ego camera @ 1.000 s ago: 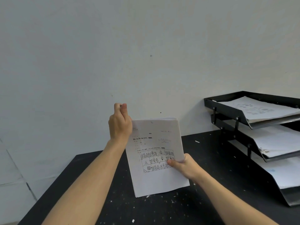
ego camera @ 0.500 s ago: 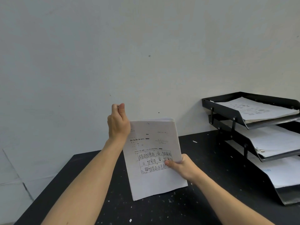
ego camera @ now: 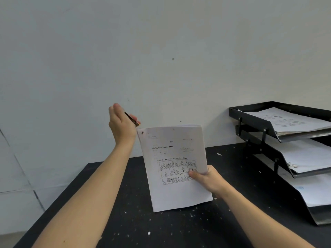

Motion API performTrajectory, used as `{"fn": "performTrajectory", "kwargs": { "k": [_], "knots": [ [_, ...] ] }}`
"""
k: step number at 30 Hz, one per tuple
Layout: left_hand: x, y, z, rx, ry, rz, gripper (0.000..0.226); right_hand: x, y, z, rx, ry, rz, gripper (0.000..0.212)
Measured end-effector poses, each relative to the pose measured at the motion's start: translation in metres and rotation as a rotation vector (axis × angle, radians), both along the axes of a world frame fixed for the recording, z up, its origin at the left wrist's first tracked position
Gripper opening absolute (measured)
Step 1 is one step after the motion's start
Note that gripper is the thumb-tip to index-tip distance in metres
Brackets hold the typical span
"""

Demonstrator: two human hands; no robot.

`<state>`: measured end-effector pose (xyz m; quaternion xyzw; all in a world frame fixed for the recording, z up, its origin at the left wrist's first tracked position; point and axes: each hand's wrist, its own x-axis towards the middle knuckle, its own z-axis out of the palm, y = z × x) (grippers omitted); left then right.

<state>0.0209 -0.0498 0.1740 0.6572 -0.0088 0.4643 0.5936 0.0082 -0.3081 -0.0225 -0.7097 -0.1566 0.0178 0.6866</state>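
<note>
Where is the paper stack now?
Head view, centre: the paper stack is upright over the black table, gripped by the right hand, left of the trays.

Two hands: left hand (ego camera: pixel 121 125), right hand (ego camera: pixel 208 179). One paper bundle (ego camera: pixel 172 167). One slim dark object (ego camera: pixel 132 119). Three trays: top tray (ego camera: pixel 254 120), middle tray (ego camera: pixel 268 149), bottom tray (ego camera: pixel 290 194). One table (ego camera: pixel 125 221).

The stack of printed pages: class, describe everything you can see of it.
The paper stack is white, several sheets thick, held nearly upright. Its front page carries faint text and a grid of small drawings; a small dark mark sits at the top left corner. The right hand grips its right edge, thumb on the front. The left hand, pinching a small dark object, is beside that corner. Its lower edge is near the black table.
</note>
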Motion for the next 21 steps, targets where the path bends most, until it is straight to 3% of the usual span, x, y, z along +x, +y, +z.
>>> {"fn": "performTrajectory", "kwargs": {
  "k": [5,12,16,19,21],
  "knots": [
    [0.001,0.038,-0.015,0.012,0.172,-0.062,0.038,-0.002,-0.003,-0.002,0.028,0.023,-0.027,0.026],
    [-0.003,0.055,-0.081,0.356,0.567,-0.234,0.03,-0.007,0.009,0.002,0.03,0.048,-0.048,0.02],
    [-0.011,0.056,-0.084,0.192,0.522,-0.326,0.031,-0.009,0.015,0.005,0.017,0.059,-0.033,0.019],
    [-0.017,0.056,-0.074,0.212,0.478,-0.309,0.049,-0.008,0.017,0.004,-0.007,0.067,0.007,0.022],
    [-0.018,0.056,-0.067,0.228,0.452,-0.322,0.039,-0.007,0.019,0.003,-0.011,0.074,0.02,0.024]
  ]
}}
